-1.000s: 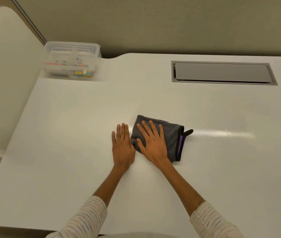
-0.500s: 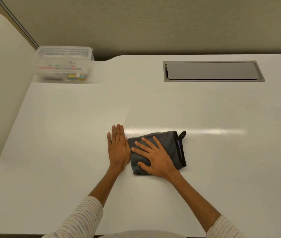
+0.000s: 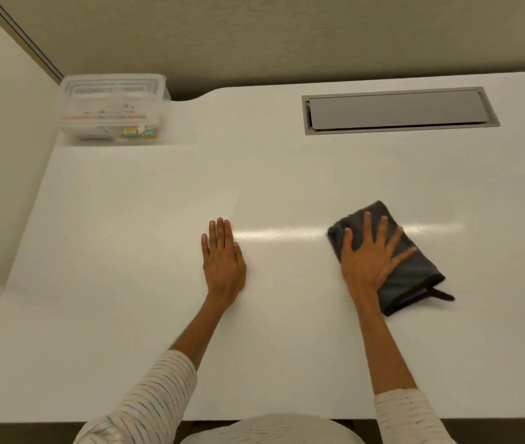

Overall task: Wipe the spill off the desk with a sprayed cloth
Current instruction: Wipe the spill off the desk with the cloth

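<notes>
A folded dark grey cloth with a purple trim and a black loop lies on the white desk, right of centre. My right hand presses flat on it with fingers spread. Well to its left, my left hand rests flat on the bare desk, fingers together, holding nothing. I see no distinct spill on the surface, only a bright glare streak between the hands.
A clear plastic box with small coloured items stands at the back left corner. A grey cable hatch is set into the desk at the back right. A white side panel rises on the left.
My right hand has slid the cloth to the right, away from my left hand, and the cloth has turned. The left hand has stayed put.
</notes>
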{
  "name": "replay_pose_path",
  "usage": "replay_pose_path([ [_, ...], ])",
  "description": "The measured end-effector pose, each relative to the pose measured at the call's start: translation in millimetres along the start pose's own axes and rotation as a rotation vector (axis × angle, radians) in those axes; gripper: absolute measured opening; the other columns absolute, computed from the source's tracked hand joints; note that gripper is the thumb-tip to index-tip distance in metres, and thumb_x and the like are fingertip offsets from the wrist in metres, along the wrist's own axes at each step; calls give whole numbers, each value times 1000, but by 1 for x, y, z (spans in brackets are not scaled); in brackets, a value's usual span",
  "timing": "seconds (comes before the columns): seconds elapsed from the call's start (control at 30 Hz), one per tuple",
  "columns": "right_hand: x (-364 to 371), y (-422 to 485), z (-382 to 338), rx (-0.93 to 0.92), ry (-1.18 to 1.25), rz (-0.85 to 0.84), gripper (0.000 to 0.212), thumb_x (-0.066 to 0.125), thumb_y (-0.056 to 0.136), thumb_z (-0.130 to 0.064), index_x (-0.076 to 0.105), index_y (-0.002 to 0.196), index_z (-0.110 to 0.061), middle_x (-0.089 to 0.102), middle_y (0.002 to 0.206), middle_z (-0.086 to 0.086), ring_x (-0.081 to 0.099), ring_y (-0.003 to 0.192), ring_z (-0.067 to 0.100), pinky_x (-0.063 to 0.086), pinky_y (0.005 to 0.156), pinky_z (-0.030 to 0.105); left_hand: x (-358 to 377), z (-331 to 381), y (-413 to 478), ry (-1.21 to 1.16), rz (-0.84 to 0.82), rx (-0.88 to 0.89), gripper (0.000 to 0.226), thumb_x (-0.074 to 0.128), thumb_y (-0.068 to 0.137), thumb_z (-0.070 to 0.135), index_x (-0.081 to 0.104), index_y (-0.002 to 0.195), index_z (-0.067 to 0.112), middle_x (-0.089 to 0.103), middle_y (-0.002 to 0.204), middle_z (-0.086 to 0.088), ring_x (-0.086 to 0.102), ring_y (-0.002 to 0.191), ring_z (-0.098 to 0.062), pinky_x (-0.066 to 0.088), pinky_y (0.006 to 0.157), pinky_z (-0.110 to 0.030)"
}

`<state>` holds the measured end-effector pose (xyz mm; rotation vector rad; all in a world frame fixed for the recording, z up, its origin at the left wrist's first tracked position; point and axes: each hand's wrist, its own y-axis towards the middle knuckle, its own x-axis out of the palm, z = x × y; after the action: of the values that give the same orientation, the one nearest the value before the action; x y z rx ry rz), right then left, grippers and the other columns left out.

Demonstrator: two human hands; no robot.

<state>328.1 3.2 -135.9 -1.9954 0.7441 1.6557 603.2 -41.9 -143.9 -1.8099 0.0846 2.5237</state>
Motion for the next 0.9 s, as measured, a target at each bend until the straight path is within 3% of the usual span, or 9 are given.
replay_pose_path([
  [0.17, 0, -61, 0, -83, -11, -30, 64, 18, 94, -63, 14, 153, -36, 21, 161, 2, 15, 147, 34, 0, 111, 71, 2, 0, 1, -11, 20, -13, 54, 24, 103, 19, 14, 155, 8, 14, 164, -7, 1, 153, -20, 3, 125, -43],
  [0.33, 13, -104, -55, -409, -25, -104, 59, 22, 97, -57, 16, 152, -38, 16, 162, -1, 9, 149, 30, -1, 112, 69, 3, 1, 0, -13, -8, -13, 54, 24, 104, 19, 10, 155, 9, 11, 165, -7, 0, 153, -21, 3, 125, -43],
  [0.5, 14, -72, -117, -771, -29, -220, 55, 21, 100, -51, 16, 152, -36, 12, 162, 0, 2, 150, 28, 2, 113, 66, -1, -2, 1, -3, -54, 21, 58, 12, 102, 30, 10, 155, 6, 8, 164, -10, -1, 152, -24, -1, 125, -43],
  [0.57, 14, -50, -136, -831, -46, -252, 55, 21, 100, -49, 15, 153, -35, 11, 163, 0, 1, 150, 28, 0, 113, 66, -1, -2, 2, -16, -48, 16, 56, 20, 103, 27, 11, 155, 6, 10, 164, -11, 0, 152, -24, -2, 125, -43],
  [0.7, 17, -21, -164, -792, -72, -273, 55, 18, 101, -50, 13, 153, -35, 10, 163, 0, 0, 150, 28, -3, 113, 66, 0, -2, 2, 4, -19, 4, 54, 26, 104, 17, 11, 155, 7, 11, 164, -9, -1, 152, -22, -3, 125, -41],
  [0.9, 18, 13, -139, -443, -10, -175, 53, 17, 100, -51, 16, 152, -38, 16, 162, -1, 10, 149, 30, -7, 112, 68, -2, 0, 1, -15, -15, 1, 53, 24, 105, 19, 11, 155, 9, 11, 164, -7, 0, 153, -21, 0, 125, -41],
])
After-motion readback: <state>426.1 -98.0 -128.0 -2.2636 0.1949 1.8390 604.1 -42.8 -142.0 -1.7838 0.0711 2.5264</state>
